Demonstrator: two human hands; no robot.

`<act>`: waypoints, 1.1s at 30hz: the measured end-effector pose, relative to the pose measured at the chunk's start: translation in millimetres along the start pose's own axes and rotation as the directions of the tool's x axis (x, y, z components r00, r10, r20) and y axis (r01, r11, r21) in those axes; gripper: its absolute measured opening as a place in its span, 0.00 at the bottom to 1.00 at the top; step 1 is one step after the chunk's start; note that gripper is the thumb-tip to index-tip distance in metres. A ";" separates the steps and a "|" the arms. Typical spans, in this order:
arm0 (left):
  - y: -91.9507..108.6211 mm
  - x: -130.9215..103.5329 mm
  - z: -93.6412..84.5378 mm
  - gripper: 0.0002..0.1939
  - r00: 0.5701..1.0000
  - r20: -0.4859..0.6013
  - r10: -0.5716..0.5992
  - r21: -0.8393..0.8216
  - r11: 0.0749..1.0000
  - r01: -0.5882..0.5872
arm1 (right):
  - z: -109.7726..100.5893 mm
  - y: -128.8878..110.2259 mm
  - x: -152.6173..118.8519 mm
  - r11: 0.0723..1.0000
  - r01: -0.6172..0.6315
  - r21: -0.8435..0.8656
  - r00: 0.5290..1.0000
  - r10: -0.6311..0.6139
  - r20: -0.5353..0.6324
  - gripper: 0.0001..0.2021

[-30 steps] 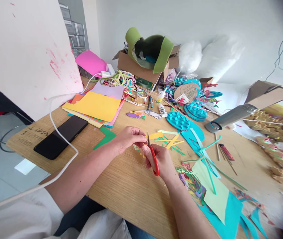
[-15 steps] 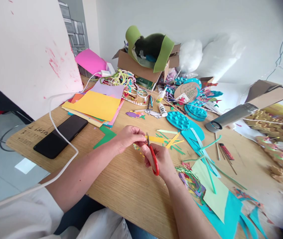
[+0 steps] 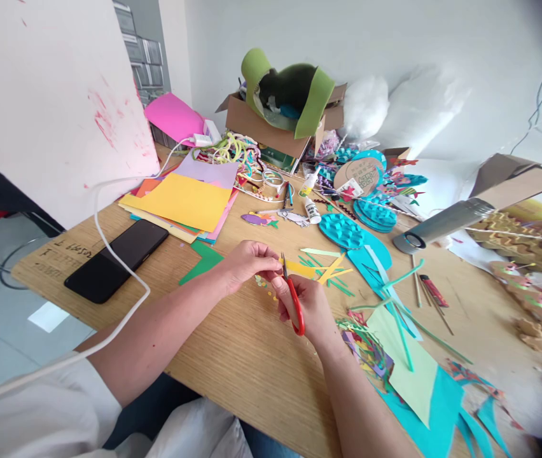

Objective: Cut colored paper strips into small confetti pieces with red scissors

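My right hand (image 3: 302, 299) is wrapped round red-handled scissors (image 3: 296, 310), whose short blades point up and away. Just left of the blades, my left hand (image 3: 253, 264) is pinched; what lies between its fingertips is too small to make out. A yellow paper strip (image 3: 299, 268) shows right behind the blades. Beyond it more yellow strips (image 3: 332, 267) cross over thin green strips (image 3: 340, 285) on the table. Tiny yellow and green paper bits (image 3: 271, 298) lie under my hands.
A black phone (image 3: 117, 259) with a white cable across it lies left. Stacked coloured paper (image 3: 180, 203), glue bottles (image 3: 312, 211) and a cardboard box (image 3: 271, 130) stand behind. Right are a silver flask (image 3: 443, 224), blue egg-tray pieces (image 3: 341, 231) and green paper (image 3: 407, 369).
The scissors' blades have shifted very slightly beside my left fingertips. Both hands stay in nearly the same place.
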State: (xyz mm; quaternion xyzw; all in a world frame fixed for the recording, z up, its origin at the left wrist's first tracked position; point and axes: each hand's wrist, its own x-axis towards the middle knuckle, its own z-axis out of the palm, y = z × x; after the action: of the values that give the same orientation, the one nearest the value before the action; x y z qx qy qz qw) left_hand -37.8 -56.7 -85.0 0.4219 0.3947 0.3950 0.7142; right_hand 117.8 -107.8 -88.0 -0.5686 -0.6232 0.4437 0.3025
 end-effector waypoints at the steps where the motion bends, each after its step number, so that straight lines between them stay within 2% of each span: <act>1: 0.2 -0.1 0.1 0.08 1.000 -0.006 0.001 -0.002 1.000 -0.001 | -0.1 0.5 0.0 1.000 0.002 -0.001 1.000 -0.002 0.003 0.24; 8: 1.1 0.0 -0.7 0.06 1.000 0.013 0.000 0.002 1.000 0.000 | -0.7 0.5 -0.1 0.999 0.017 -0.047 1.000 -0.016 0.023 0.24; 14: 1.7 -0.1 -2.5 0.06 0.999 0.036 0.004 0.010 1.000 -0.004 | -1.2 -0.8 -1.1 1.000 0.008 0.007 0.999 -0.008 0.052 0.25; 23: 1.1 -0.1 0.7 0.08 1.000 0.012 -0.024 -0.031 0.999 0.025 | 1.5 -0.5 0.7 0.999 0.012 0.032 1.000 -0.012 0.017 0.24; 33: 2.7 -1.5 0.7 0.06 1.000 -0.005 -0.002 -0.037 0.999 0.002 | -0.1 -2.1 -0.5 1.000 -0.013 0.021 1.000 0.013 0.008 0.23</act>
State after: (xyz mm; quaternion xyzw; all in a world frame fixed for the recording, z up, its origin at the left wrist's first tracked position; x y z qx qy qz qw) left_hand -38.3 -57.4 -82.0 0.4071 0.3897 0.4027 0.7212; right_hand 117.0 -108.2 -86.0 -0.5677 -0.6160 0.4544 0.3029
